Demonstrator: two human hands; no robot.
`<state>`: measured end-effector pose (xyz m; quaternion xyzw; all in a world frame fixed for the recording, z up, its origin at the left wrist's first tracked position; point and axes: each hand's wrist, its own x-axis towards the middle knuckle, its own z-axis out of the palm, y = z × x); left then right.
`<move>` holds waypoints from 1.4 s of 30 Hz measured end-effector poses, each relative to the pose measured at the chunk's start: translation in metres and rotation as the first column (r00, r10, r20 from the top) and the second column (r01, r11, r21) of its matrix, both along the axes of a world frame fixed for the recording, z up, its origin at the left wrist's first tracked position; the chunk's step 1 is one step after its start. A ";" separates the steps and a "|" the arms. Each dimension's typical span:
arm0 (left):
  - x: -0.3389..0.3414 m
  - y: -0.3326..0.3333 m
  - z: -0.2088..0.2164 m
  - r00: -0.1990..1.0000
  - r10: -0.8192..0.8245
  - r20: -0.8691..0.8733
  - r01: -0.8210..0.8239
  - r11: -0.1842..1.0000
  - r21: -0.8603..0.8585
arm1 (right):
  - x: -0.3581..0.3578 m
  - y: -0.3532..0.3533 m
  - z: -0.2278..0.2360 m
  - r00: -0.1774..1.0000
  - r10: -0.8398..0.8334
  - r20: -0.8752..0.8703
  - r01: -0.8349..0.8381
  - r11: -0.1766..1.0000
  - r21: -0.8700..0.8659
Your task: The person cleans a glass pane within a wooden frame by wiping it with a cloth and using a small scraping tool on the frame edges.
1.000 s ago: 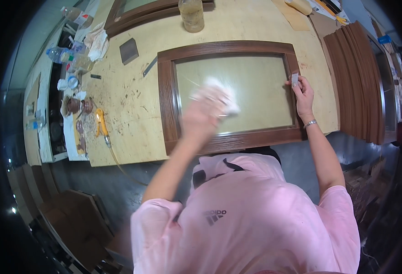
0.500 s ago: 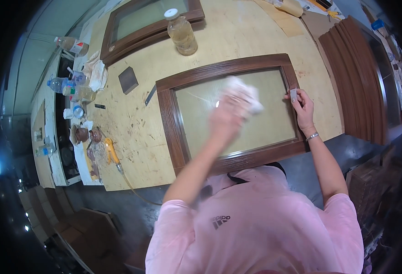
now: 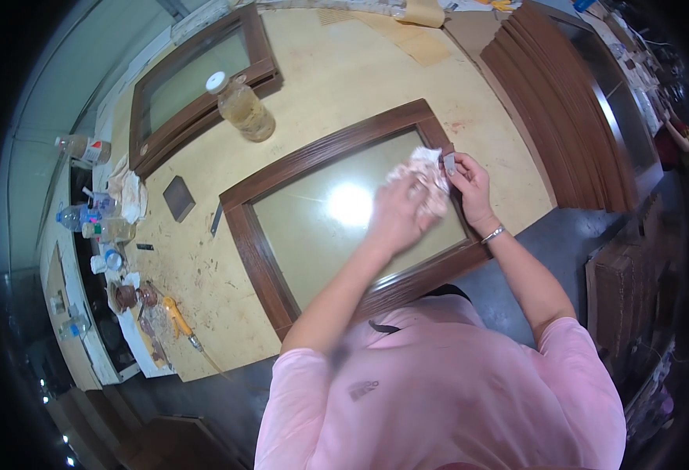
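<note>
A brown wooden frame with a glass pane (image 3: 301, 235) lies flat on the bench before me. My left hand (image 3: 396, 215) is closed on a crumpled, stained white cloth (image 3: 432, 182), pressed to the glass near its right side. At the frame's right rail (image 3: 455, 211), my right hand (image 3: 472, 188) pinches a small flat grey piece, like a scraper blade (image 3: 449, 162). The cloth comes close to that blade; whether they touch I cannot tell. A bright light reflection shows on the pane.
A white-capped jar of cloudy liquid (image 3: 244, 117) stands beyond the frame, near another glazed frame (image 3: 195, 86). Brown panels (image 3: 552, 110) are stacked at right. Leftward lie a dark block (image 3: 178, 199), a thin blade (image 3: 217, 220), a yellow air gun (image 3: 177, 317) and several bottles (image 3: 109, 229).
My left hand has wiped the cloth rightward over the glass, close to my right hand. My right hand still pinches the grey piece. The whole view has turned and shifted.
</note>
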<state>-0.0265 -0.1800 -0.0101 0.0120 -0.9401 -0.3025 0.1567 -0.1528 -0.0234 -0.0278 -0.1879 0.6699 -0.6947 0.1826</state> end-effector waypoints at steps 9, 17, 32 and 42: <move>0.080 -0.017 0.040 0.958 0.246 -0.148 -0.162 0.890 0.426 | 0.123 -0.052 0.068 0.802 0.249 0.542 -0.027 0.923 -0.385; 0.204 -0.133 0.020 0.590 0.794 -0.147 -0.725 0.601 0.336 | 0.160 -0.081 0.057 0.840 0.408 -0.358 -0.319 0.905 0.281; 0.205 -0.088 0.043 0.880 0.468 0.082 -0.456 0.783 0.423 | 0.167 -0.091 0.047 0.929 0.368 0.044 -0.371 0.921 0.117; 0.014 -0.030 0.024 0.973 0.191 -0.127 -0.094 0.836 0.541 | 0.057 0.041 0.050 0.783 0.125 -0.610 0.490 0.480 0.727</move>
